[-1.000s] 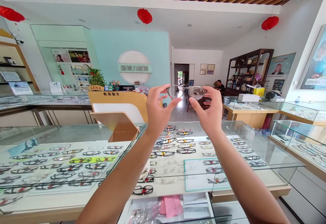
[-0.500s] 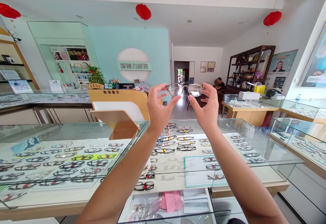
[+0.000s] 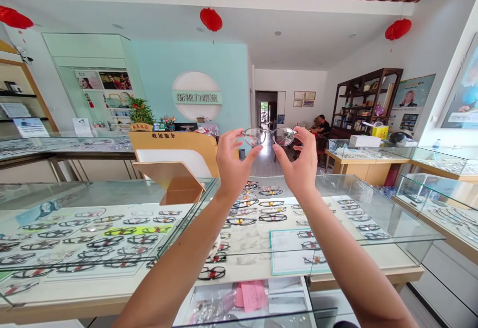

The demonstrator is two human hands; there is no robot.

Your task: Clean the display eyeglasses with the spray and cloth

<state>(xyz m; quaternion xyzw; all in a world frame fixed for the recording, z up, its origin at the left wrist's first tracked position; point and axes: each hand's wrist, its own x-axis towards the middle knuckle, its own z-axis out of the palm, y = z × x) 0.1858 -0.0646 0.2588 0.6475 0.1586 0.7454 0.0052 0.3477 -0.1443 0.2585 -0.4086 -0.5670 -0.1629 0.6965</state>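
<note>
A pair of round, thin-rimmed eyeglasses [image 3: 284,137] is held up in front of me, above the glass display case [image 3: 244,253]. My left hand [image 3: 235,161] is closed on its left side, fingertips at the outer corner and thumb below the lens. On the other side my right hand [image 3: 298,161] grips the outer corner in the same way. The lenses are clear, and the doorway and floor show through them. Fingers partly hide the temples. Rows of eyeglass frames [image 3: 273,217] lie inside the case below my wrists.
An open drawer [image 3: 287,288] with pink paper [image 3: 252,295] and plastic bags is below. A tan reception counter [image 3: 172,144] stands behind the left case. More glass cases [image 3: 440,208] line the right. Far back, a person [image 3: 321,125] sits near a dark shelf [image 3: 338,114].
Both hands and the eyeglasses have dropped slightly, and the glasses have shifted a little left. The right hand has come slightly inward. Both hands keep their hold.
</note>
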